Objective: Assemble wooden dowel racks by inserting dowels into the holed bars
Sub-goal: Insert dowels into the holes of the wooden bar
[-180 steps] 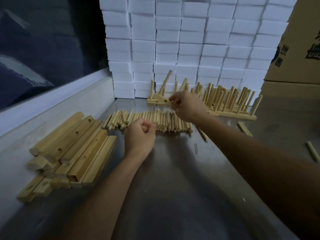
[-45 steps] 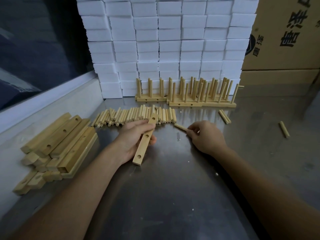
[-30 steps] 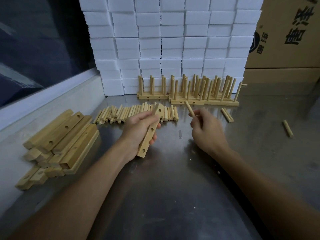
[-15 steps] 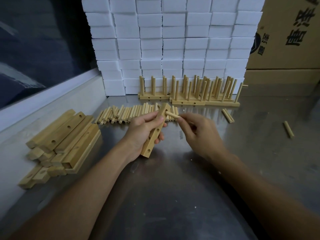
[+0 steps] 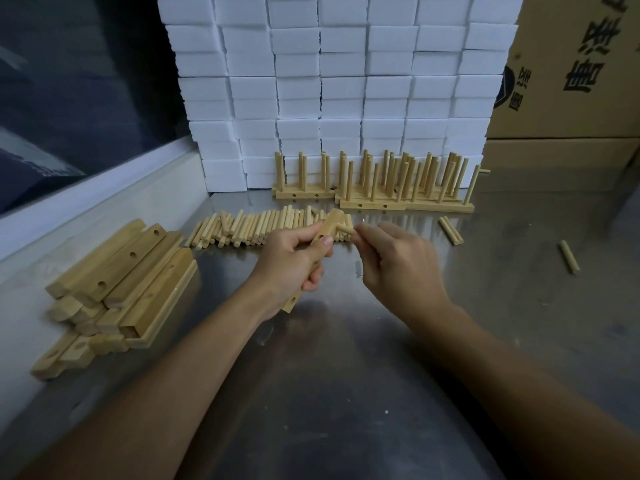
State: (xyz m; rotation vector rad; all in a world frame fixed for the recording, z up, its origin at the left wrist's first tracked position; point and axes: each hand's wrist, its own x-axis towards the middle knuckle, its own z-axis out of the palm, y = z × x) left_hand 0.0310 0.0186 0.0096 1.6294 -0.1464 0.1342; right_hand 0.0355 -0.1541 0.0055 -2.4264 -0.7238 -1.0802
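the left hand (image 5: 287, 261) grips a holed bar (image 5: 322, 237) tilted above the worktop (image 5: 346, 375); the right hand (image 5: 398, 261) pinches a dowel (image 5: 344, 229) whose end sits at the bar's upper hole.

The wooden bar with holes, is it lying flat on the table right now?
No, the left hand grips the holed bar and holds it tilted above the metal table.
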